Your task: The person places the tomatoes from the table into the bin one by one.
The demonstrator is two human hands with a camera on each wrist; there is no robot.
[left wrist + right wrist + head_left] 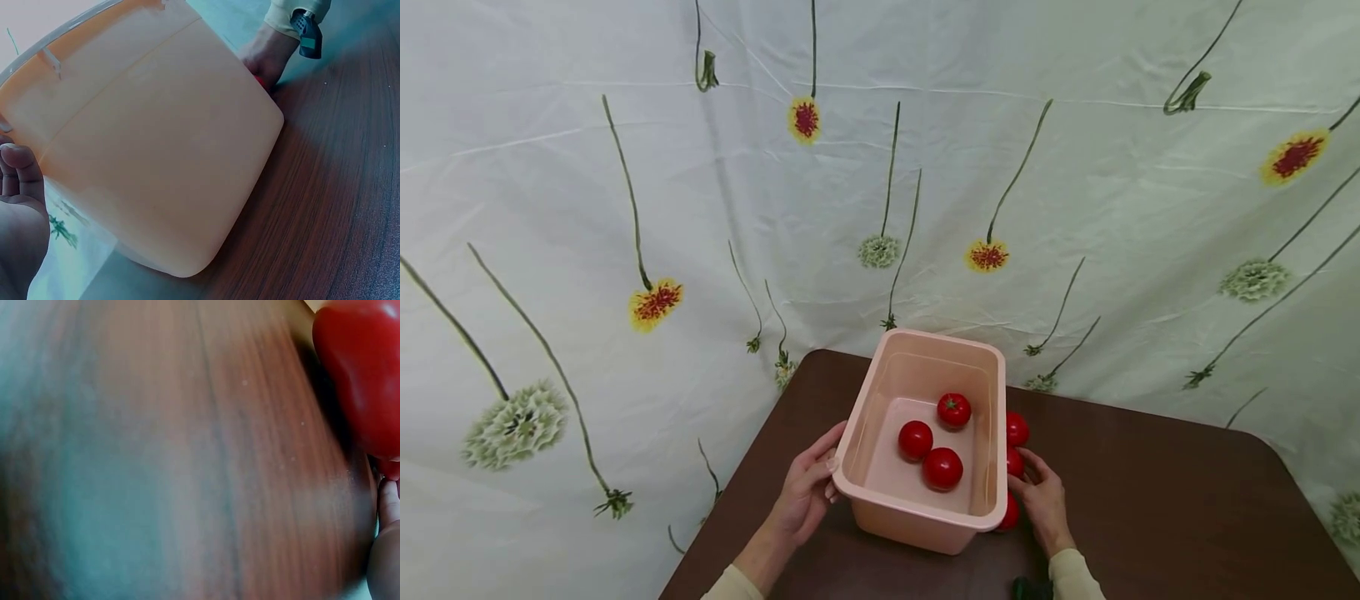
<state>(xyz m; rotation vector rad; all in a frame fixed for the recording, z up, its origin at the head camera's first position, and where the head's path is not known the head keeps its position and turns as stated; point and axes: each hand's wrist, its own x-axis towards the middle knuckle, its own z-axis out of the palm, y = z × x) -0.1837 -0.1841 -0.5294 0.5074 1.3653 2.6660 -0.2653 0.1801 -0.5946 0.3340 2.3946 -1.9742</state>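
A pale pink plastic bin (917, 521) stands on the table with three red tomatoes inside, one of them (953, 411) showing its green stem end. My left hand (805, 492) grips the bin's rim at its near left corner, thumb on top and fingers beneath. Along the bin's right side are several more tomatoes, partly hidden by its rim. There my right hand (1043, 504) has its fingers and thumb around the middle tomato (1015, 462). Another tomato (1017, 429) lies beyond it, and a nearer one (1009, 512) sits beside the thumb. A large tomato (362, 375) fills the right wrist view's upper right.
The dark brown table (1165, 500) extends to the right of the bin. Behind and to the left hangs a pale cloth (1075, 183) printed with flowers. A dark device (307, 34) is strapped at the right wrist, over a cream sleeve.
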